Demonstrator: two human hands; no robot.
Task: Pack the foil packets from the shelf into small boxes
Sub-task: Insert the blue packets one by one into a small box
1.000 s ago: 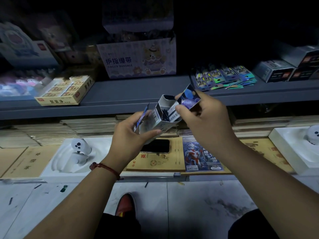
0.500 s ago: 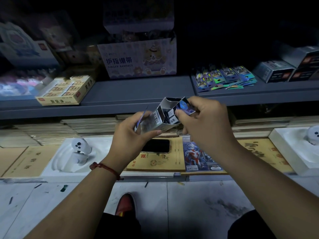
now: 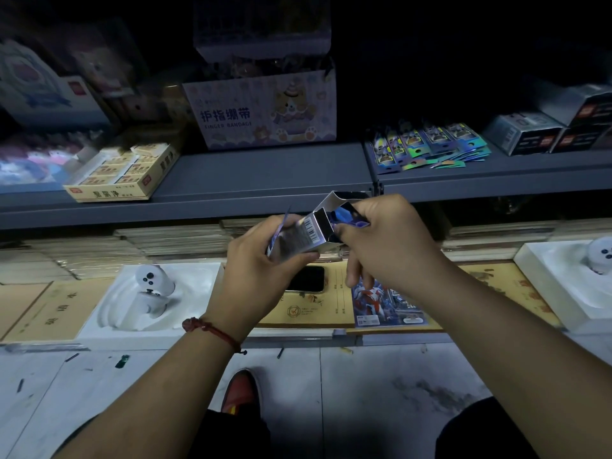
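Note:
My left hand point(image 3: 261, 270) grips a small silver box point(image 3: 299, 235) with a barcode, tilted with its open top flaps to the upper right. My right hand point(image 3: 384, 240) pinches a blue foil packet point(image 3: 347, 218) at the box's mouth, most of the packet hidden inside or behind my fingers. A fan of more foil packets point(image 3: 427, 147) lies on the grey shelf point(image 3: 265, 180) at the right. Closed silver boxes point(image 3: 526, 134) are stacked further right on that shelf.
A finger-bandage carton point(image 3: 265, 111) and a yellow tray of erasers point(image 3: 129, 170) stand on the shelf. Below lie notebooks point(image 3: 308, 309), a black phone point(image 3: 306, 278), a blue card pack point(image 3: 384, 306) and white trays holding controllers point(image 3: 152, 286). My red shoe point(image 3: 240, 389) is on the floor.
My right hand has pushed the blue packet down into the box's open top. The box has tilted and sunk slightly in my left hand.

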